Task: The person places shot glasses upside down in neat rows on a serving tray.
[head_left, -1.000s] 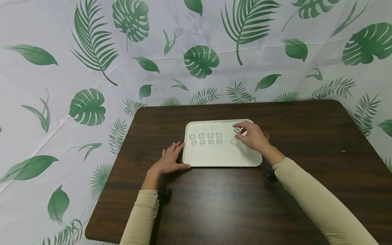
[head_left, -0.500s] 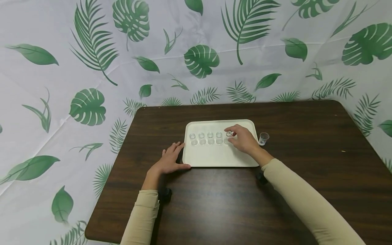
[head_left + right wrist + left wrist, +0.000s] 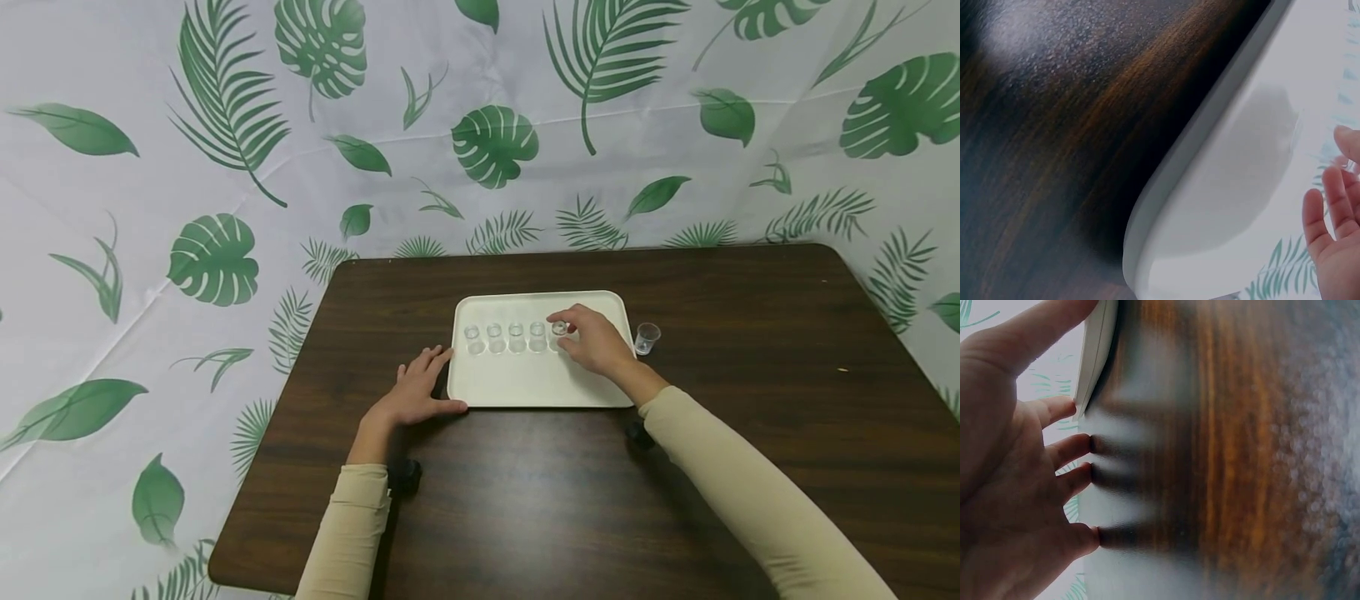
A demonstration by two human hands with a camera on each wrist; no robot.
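On a cream tray [image 3: 525, 383], several small clear cups [image 3: 516, 335] stand in a row. At the row's right end, my right hand [image 3: 597, 342] pinches another small clear cup [image 3: 559, 330] between thumb and fingertips, upright and close over the tray. The right wrist view shows the curled fingers [image 3: 1329, 212] at its right edge, with the cup mostly hidden. My left hand [image 3: 415, 397] lies spread at the tray's left side, thumb at the near corner. In the left wrist view its fingertips [image 3: 1079, 447] rest on the table and the index reaches the tray rim [image 3: 1094, 356].
One more clear cup [image 3: 647, 337] stands on the dark wood table [image 3: 750, 350], just right of the tray and near my right wrist. Behind the table hangs a white cloth [image 3: 420, 50] with green leaf prints.
My right hand has moved left with the pinched cup and lowered it to the row's end. The cup right of the tray has come into fuller view. The left hand stays put.
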